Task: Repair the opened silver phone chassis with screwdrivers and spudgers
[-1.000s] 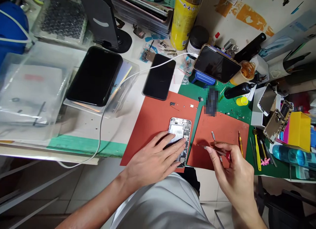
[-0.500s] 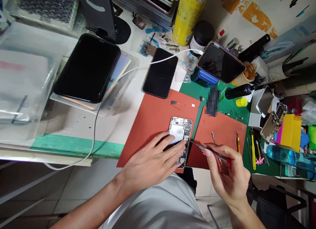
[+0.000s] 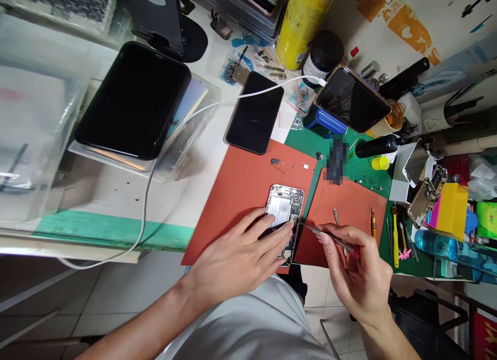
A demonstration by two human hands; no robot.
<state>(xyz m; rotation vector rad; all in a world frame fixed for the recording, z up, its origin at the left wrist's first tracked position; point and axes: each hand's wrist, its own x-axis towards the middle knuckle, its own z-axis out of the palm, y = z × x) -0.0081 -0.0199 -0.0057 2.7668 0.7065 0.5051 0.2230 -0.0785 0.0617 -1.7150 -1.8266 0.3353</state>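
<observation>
An opened phone [image 3: 280, 204], its silvery inside and circuit parts showing, lies on the red mat near the front edge. My left hand [image 3: 244, 251] rests flat across its lower half, fingers stretched out and covering part of it. Between thumb and fingers, my right hand [image 3: 359, 267] grips a slim metal pick [image 3: 314, 230] with a knurled neck and a red end. The pick's thin tip meets the phone's right side; whether it touches is too small to tell. Beneath the right hand lies a small metal spudger [image 3: 336, 217], partly hidden.
Small loose parts [image 3: 275, 162] lie above the phone. A dark phone [image 3: 254, 114] and a large black tablet-like device [image 3: 134, 101] sit to the left, crossed by a white cable [image 3: 144, 210]. Screwdriver [image 3: 373, 222], yellow-handled tool [image 3: 395, 235] and phone frames [image 3: 427, 197] lie right.
The view has shifted slightly. Both hands, the opened phone and the pick keep nearly the same positions relative to each other.
</observation>
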